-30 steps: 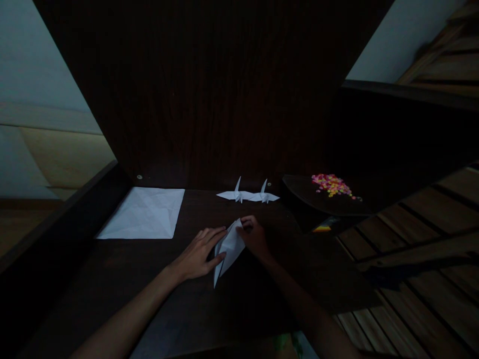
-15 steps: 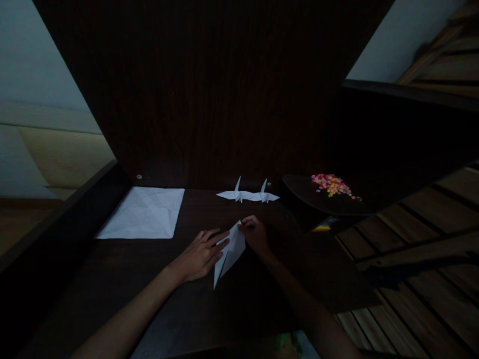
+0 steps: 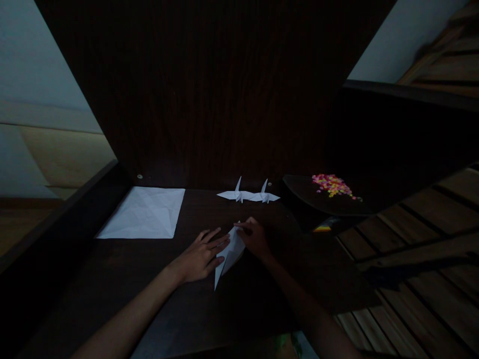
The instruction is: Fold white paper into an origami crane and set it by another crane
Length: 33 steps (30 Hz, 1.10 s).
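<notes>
A white folded origami paper (image 3: pixel 233 252) lies on the dark table between my hands, long and pointed, with its near end split into two points. My left hand (image 3: pixel 202 257) lies open, its spread fingertips resting on the paper's left side. At the far tip, my right hand (image 3: pixel 254 237) has its fingers closed in a pinch on the paper's upper right edge. Behind them stand two joined white paper cranes (image 3: pixel 249 195), their wings touching. A creased white paper sheet (image 3: pixel 144 212) lies flat at the left.
A dark curved shelf (image 3: pixel 299 192) at the right bears a heap of small colourful pieces (image 3: pixel 331 184). Under it is a small yellow-edged item (image 3: pixel 324 228), too dark to name. A tall dark panel (image 3: pixel 217 99) rises behind the table, and a low side board (image 3: pixel 75 207) borders the left.
My right fingers have shifted slightly left across the paper's far tip, pressing over it. The left hand stays almost in place on the paper.
</notes>
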Tool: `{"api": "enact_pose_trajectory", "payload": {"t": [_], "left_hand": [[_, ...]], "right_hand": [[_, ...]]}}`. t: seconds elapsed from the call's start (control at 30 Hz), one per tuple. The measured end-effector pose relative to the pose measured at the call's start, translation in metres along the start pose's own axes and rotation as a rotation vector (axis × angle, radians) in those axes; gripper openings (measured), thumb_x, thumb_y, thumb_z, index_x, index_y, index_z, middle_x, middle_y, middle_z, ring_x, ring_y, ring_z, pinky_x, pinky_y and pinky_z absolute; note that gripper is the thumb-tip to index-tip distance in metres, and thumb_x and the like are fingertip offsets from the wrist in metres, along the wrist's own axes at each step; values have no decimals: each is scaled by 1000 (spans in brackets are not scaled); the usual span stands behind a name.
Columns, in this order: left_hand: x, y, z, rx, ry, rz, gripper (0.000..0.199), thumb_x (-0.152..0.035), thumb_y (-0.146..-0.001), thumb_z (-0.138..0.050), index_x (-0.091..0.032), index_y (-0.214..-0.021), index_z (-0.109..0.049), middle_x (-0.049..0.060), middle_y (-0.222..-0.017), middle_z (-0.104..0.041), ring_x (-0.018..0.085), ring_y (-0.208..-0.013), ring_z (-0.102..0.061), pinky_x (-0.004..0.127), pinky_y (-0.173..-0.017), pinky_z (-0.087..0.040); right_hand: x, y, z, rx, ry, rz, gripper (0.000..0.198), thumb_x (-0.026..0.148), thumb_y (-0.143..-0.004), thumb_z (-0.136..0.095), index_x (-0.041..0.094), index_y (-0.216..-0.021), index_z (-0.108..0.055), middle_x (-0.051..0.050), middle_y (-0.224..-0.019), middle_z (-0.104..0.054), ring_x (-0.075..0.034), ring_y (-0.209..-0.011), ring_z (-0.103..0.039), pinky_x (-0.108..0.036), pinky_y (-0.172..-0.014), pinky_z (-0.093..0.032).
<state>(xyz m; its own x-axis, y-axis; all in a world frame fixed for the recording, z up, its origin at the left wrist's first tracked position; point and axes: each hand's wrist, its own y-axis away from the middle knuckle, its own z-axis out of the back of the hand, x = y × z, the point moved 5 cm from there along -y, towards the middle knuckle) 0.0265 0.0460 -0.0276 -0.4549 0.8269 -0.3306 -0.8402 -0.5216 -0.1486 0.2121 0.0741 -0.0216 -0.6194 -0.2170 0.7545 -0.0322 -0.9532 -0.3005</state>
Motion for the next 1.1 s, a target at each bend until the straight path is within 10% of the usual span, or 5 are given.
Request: {"api": "enact_pose_trajectory", "payload": {"t": [1.1], "left_hand": [[18, 2, 7, -55, -97, 139, 79, -63, -88, -41, -11, -146, -30, 18, -151, -29, 33, -142, -18, 54, -112, -24]], "right_hand": [[-8, -2, 5, 102, 233, 12, 22, 23, -85, -55, 27, -92, -75, -6, -95, -57, -22, -92, -49, -38, -83, -36]]}}
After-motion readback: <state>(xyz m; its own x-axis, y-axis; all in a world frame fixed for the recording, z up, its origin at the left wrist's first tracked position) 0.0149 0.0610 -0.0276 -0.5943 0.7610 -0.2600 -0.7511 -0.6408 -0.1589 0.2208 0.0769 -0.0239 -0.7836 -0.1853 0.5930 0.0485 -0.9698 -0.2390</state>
